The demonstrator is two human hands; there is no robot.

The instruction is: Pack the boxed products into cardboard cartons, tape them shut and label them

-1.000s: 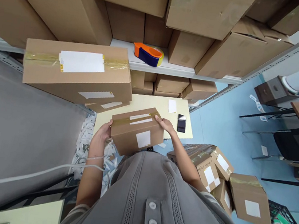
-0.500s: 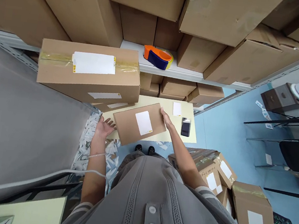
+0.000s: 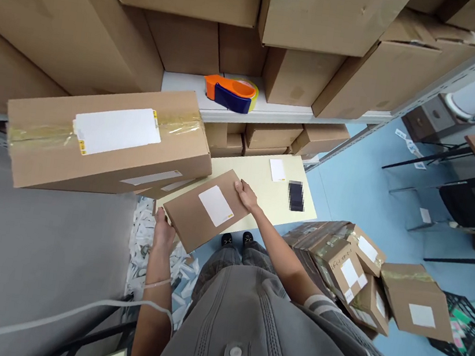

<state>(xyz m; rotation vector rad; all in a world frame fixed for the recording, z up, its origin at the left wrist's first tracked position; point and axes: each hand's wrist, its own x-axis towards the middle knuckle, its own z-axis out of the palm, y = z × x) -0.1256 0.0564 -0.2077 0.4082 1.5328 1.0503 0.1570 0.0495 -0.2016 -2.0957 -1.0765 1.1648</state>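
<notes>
A cardboard box (image 3: 186,215) with a white label (image 3: 216,205) on its upper face is held tilted in front of me, over the near part of a cream table (image 3: 272,200). My left hand (image 3: 164,231) grips its left end, the fingers partly hidden by the carton. At the opposite end, my right hand (image 3: 245,195) is closed on the edge, thumb on top. A larger taped box (image 3: 174,161) with white labels stands just beyond my left hand. On the table lie a white label sheet (image 3: 277,170) and a dark, blurred-out phone-like device (image 3: 296,196).
Shelving ahead holds several cartons (image 3: 324,14), with an orange and blue tape dispenser (image 3: 231,94) on its white edge. Labelled boxes (image 3: 335,267) are piled on the floor at right, by a black crate (image 3: 468,316). Scrap paper (image 3: 148,242) heaps along the grey wall.
My left hand, open beside the box before, has closed on its left end. The box has come nearer to me and turned, its left end lower. My view has shifted too.
</notes>
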